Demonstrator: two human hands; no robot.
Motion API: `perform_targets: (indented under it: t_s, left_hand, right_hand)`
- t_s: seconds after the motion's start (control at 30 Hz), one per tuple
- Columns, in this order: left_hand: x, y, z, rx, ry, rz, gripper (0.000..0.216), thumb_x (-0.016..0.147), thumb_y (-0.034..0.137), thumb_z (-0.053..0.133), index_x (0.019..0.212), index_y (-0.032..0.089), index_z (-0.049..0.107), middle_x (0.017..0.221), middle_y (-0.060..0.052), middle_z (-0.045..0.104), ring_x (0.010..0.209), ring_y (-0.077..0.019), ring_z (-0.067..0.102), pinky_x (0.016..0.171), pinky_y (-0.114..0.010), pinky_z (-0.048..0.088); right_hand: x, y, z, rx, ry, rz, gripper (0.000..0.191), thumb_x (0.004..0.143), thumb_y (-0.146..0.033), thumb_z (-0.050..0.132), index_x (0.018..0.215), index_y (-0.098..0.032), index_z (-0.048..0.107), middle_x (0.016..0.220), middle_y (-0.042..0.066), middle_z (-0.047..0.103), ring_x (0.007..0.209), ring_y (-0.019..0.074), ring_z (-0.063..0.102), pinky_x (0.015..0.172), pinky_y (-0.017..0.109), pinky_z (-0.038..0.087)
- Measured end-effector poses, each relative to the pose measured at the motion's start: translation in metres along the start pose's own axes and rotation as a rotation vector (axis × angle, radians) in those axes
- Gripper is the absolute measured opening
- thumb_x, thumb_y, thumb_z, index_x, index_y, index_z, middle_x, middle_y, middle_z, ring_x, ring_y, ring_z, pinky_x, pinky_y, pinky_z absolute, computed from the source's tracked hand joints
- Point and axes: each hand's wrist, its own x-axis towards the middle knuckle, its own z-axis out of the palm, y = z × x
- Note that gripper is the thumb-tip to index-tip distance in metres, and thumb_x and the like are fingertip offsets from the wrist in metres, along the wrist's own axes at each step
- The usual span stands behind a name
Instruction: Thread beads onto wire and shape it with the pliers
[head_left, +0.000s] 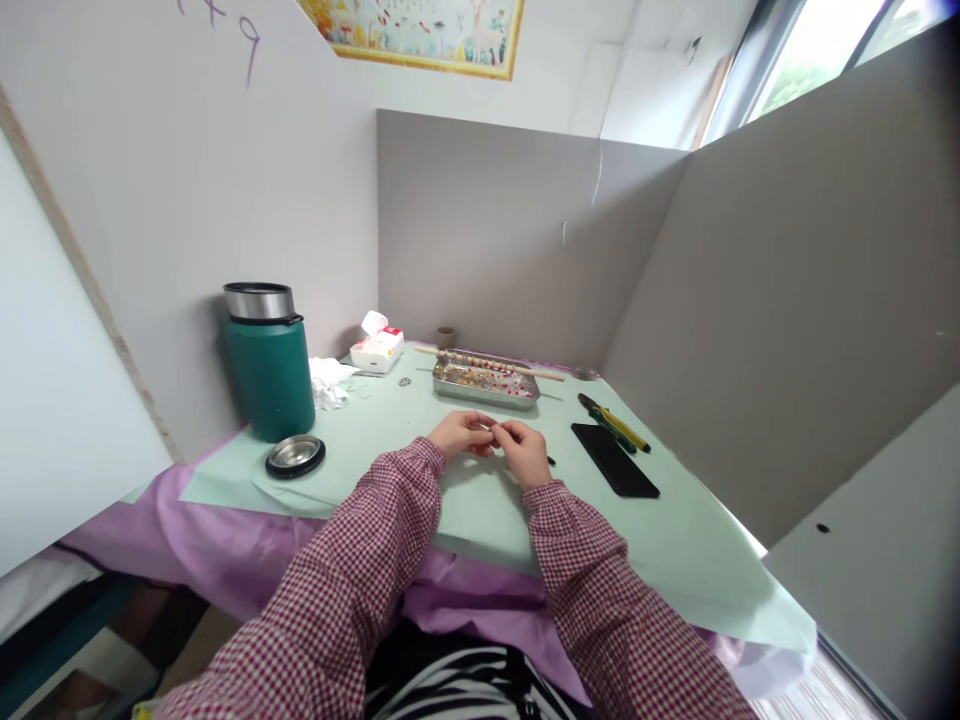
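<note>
My left hand (465, 434) and my right hand (523, 452) meet at the fingertips over the middle of the pale green table cover (480, 510). Both are closed in a pinch; whatever lies between the fingers is too small to make out. Just beyond them stands a shallow metal tray (487, 397) with small red and gold bits in it, perhaps beads. Across the tray rests a thin wooden stick (551, 377) with small pieces along its middle. A small dark thing (551, 461) shows beside my right hand, partly hidden.
Pliers with yellow and dark green handles (619, 425) lie right, beside a flat black phone-like slab (615, 462). At left stand a green flask (270, 380), its lid (295, 456), crumpled tissue (328, 382) and a tissue pack (377, 350). Grey partitions (510, 220) enclose the table.
</note>
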Motion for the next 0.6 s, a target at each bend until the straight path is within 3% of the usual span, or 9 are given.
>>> perform_targets:
  t_s: [0.27,0.5,0.6]
  left_hand:
    - [0.0017,-0.0006,-0.0027,0.087,0.026,0.014,0.037,0.066,0.030,0.066,0.097,0.010,0.062,0.073,-0.008,0.066,0.050,-0.0090,0.056,0.052,-0.023,0.047]
    - [0.0025,0.0018,0.0009,0.127,0.079,0.029,0.029,0.068,0.027,0.064,0.092,0.009,0.065,0.073,-0.008,0.066,0.048,-0.0090,0.056,0.051,-0.023,0.048]
    - [0.0023,0.0036,0.0016,0.120,0.101,0.011,0.026,0.068,0.026,0.064,0.088,0.009,0.065,0.072,-0.008,0.066,0.048,-0.0094,0.056,0.051,-0.024,0.048]
  right_hand:
    - [0.0000,-0.0003,-0.0028,0.054,-0.013,0.044,0.033,0.076,-0.040,0.046,0.060,-0.016,0.061,0.057,0.000,0.058,0.058,0.0139,0.051,0.056,0.025,0.039]
    - [-0.0053,-0.0043,0.0013,-0.229,0.114,-0.184,0.028,0.081,-0.031,0.043,0.069,-0.017,0.064,0.070,0.004,0.059,0.068,0.0141,0.053,0.068,0.026,0.041]
    - [-0.0060,-0.0045,0.0014,-0.262,0.153,-0.205,0.026,0.081,-0.031,0.045,0.070,-0.017,0.063,0.072,0.004,0.058,0.066,0.0135,0.053,0.066,0.025,0.041]
